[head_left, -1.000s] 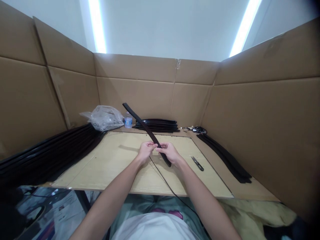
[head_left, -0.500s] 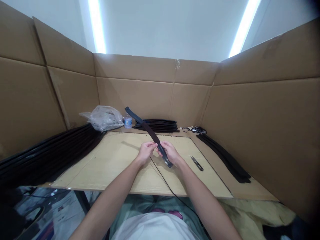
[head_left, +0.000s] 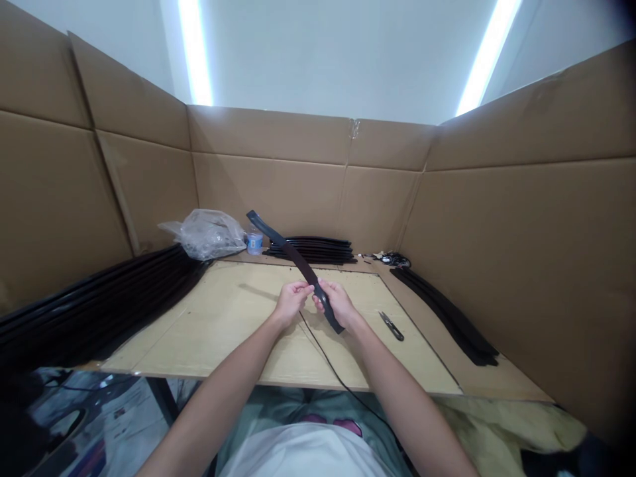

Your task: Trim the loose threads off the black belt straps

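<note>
A long, slightly curved black strip (head_left: 299, 263) slants above the table, its far end raised toward the back left. My right hand (head_left: 338, 301) is closed around its lower part, thumb on top. At the strip's left edge, my left hand (head_left: 293, 300) is closed in a pinch. From beneath those left fingers a thin black cord (head_left: 322, 351) runs down over the table edge to my lap. The cord's upper end is hidden by the fingers. Small black thread snips (head_left: 392, 326) lie on the table to the right of my right hand.
Cardboard walls (head_left: 268, 182) enclose the table (head_left: 199, 331) on three sides. Black strips are piled at the left (head_left: 114, 298), back (head_left: 313, 250) and right (head_left: 442, 311). A clear plastic bag (head_left: 211, 235), a bottle (head_left: 255, 242) and a small dark tangle (head_left: 395, 258) sit along the back.
The strip has turned slightly in my right hand, so its lower end shows less shine. Both hands stay in nearly the same place.
</note>
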The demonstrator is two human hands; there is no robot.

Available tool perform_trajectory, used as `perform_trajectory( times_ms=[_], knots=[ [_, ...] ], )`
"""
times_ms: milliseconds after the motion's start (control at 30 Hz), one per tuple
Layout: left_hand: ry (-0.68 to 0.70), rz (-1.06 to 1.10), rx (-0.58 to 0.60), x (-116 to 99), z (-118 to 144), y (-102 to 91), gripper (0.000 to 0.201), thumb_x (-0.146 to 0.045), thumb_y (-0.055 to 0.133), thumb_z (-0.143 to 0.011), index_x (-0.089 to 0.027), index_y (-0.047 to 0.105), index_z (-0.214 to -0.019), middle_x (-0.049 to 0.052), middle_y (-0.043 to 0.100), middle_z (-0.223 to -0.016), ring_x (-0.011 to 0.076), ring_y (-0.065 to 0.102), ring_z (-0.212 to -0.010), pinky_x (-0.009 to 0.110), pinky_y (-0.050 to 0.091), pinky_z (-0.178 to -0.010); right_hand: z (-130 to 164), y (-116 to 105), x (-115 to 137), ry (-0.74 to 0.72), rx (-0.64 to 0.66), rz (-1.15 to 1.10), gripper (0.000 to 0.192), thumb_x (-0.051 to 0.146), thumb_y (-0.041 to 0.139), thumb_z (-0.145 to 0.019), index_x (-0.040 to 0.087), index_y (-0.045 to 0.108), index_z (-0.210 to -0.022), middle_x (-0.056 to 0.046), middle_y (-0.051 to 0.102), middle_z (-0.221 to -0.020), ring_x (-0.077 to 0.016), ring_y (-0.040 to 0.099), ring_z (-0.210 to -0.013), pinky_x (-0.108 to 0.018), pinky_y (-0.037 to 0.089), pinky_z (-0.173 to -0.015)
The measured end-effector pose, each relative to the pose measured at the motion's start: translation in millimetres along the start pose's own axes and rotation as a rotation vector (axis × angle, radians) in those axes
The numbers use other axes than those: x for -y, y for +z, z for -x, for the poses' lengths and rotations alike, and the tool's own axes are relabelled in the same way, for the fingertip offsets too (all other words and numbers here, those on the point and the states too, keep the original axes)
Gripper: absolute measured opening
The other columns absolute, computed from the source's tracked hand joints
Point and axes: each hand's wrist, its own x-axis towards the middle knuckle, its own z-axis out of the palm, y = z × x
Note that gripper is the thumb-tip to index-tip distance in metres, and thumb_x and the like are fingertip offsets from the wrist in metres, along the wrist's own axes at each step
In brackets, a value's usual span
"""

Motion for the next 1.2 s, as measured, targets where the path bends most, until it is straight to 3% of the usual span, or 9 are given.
perform_trajectory(
  times_ms=[233,433,633,733,867,1033,1200],
  knots=[
    [0.005,0.027,-0.081,0,-4,-4.8,0.039,-0.047,0.073,-0.063,-0.016,0.049,-0.063,-0.009,0.038,-0.044,0.0019,0.023,-0.034,0.02,0.011,-0.038,-3,-3,-5,-0.063,-0.013,-0.005,0.031,0.044,0.069,-0.072,0.018,0.053,-0.072,-0.003,0.067,-0.069,-0.0115,0.056,-0.054,-0.023,0.043,-0.052],
    [-0.025,0.022,-0.064,2,-5,-7.7,0.038,-0.043,0.077,-0.059,-0.015,0.053,-0.065,-0.011,0.032,-0.044,0.002,0.023,-0.035,0.02,0.011,-0.038,-3,-8,-7,-0.066,-0.018,0.069,0.039,0.032,0.079,-0.061,0.016,0.065,-0.094,0.0,0.068,-0.071,-0.0104,0.057,-0.059,-0.023,0.044,-0.057],
    [-0.03,0.008,-0.026,1,-3,-6.9,0.037,-0.042,0.078,-0.059,-0.014,0.053,-0.061,-0.01,0.033,-0.042,0.0022,0.023,-0.036,0.02,0.011,-0.039,0,-11,-1,-0.025,0.021,0.119,0.033,0.031,0.083,-0.053,0.014,0.064,-0.074,0.001,0.065,-0.064,-0.0101,0.055,-0.049,-0.024,0.045,-0.049],
    [-0.027,0.003,-0.022,2,-2,-5.7,0.036,-0.041,0.078,-0.058,-0.014,0.055,-0.061,-0.009,0.037,-0.043,0.0027,0.026,-0.036,0.02,0.013,-0.04,3,-10,0,-0.022,0.049,0.11,0.038,0.032,0.083,-0.054,0.018,0.053,-0.073,0.001,0.066,-0.065,-0.0128,0.059,-0.051,-0.025,0.047,-0.046],
    [-0.028,0.009,-0.03,1,-2,-5.2,0.036,-0.041,0.078,-0.058,-0.013,0.056,-0.063,-0.004,0.049,-0.049,0.004,0.034,-0.038,0.02,0.017,-0.04,6,-7,2,-0.049,0.074,0.106,0.042,0.036,0.079,-0.062,0.021,0.043,-0.078,0.0,0.068,-0.066,-0.01,0.054,-0.044,-0.019,0.037,-0.039],
    [-0.041,0.026,-0.065,-1,-4,-8.0,0.037,-0.043,0.077,-0.059,-0.015,0.053,-0.063,-0.007,0.046,-0.047,0.0018,0.025,-0.035,0.019,0.012,-0.038,4,-5,4,-0.079,0.054,0.082,0.034,0.043,0.07,-0.071,0.02,0.047,-0.079,-0.002,0.068,-0.074,-0.0092,0.055,-0.051,-0.02,0.039,-0.045],
    [-0.056,0.041,-0.086,-2,-5,-7.3,0.037,-0.041,0.08,-0.056,-0.014,0.056,-0.066,-0.009,0.038,-0.044,0.0017,0.025,-0.035,0.019,0.013,-0.038,0,-5,-2,-0.1,0.0,0.064,0.037,0.034,0.077,-0.064,0.019,0.055,-0.09,0.001,0.065,-0.07,-0.0095,0.055,-0.054,-0.021,0.042,-0.051]
  ],
)
